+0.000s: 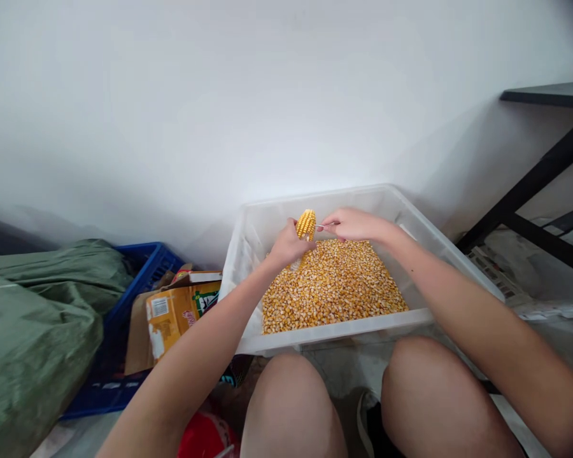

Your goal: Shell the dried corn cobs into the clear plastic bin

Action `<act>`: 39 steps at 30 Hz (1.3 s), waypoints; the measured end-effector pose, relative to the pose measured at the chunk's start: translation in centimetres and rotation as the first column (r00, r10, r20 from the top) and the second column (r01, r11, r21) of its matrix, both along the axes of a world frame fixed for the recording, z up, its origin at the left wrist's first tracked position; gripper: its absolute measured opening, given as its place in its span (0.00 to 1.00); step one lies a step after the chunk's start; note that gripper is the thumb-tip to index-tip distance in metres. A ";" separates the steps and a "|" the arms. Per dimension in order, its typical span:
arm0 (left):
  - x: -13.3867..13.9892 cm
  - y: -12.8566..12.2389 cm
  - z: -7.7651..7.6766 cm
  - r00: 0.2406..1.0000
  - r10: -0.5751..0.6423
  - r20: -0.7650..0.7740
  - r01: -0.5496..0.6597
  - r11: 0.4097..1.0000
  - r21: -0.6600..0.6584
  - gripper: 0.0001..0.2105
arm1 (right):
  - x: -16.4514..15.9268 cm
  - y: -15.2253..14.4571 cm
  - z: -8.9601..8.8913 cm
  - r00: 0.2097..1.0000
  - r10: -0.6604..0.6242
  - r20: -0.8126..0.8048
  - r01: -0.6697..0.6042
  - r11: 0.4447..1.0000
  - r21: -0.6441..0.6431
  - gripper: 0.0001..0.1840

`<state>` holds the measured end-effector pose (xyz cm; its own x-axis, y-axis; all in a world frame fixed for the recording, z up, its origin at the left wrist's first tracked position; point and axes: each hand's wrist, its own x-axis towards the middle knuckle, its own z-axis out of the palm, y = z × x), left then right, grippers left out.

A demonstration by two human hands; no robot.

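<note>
My left hand (292, 245) is wrapped round an ear of corn (306, 223), held upright over a white plastic bin (315, 334). Yellow kernels cover the ear's upper part, while its lower end looks stripped. In my right hand (344, 224) is a thin metal tool (321, 225), its tip against the side of the ear; what kind of tool it is I cannot make out. Below both hands, a heap of loose corn kernels (337, 280) lies in the bin.
Left of the bin stand a torn cardboard box (172, 318) and a blue crate (146, 267) with a green sack (38, 312) over it. A dark metal frame (530, 178) rises at the right. Behind the bin is a white wall (286, 102).
</note>
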<state>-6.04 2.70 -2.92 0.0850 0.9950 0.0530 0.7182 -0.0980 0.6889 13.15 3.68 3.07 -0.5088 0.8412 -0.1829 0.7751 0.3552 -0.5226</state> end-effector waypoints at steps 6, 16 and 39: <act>-0.1 0.0 0.3 0.999 -0.011 0.041 0.011 1.000 0.005 0.27 | -0.4 -0.1 -0.9 0.999 0.042 0.009 -0.042 0.999 0.021 0.16; -0.1 0.2 0.0 0.999 -0.022 0.023 0.022 1.000 0.007 0.27 | -0.6 -0.2 -1.0 0.997 0.076 0.033 -0.080 0.986 0.145 0.12; 0.5 -0.6 0.5 0.964 -0.039 -0.264 0.068 0.993 0.099 0.31 | -2.3 -1.3 -1.6 0.968 -0.019 0.249 -0.051 0.960 0.274 0.08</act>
<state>-5.55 2.13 -2.45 0.1628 0.9784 0.1272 0.8636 -0.2036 0.4613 10.87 2.36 1.52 -0.4912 0.8685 -0.0663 0.8600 0.4715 -0.1953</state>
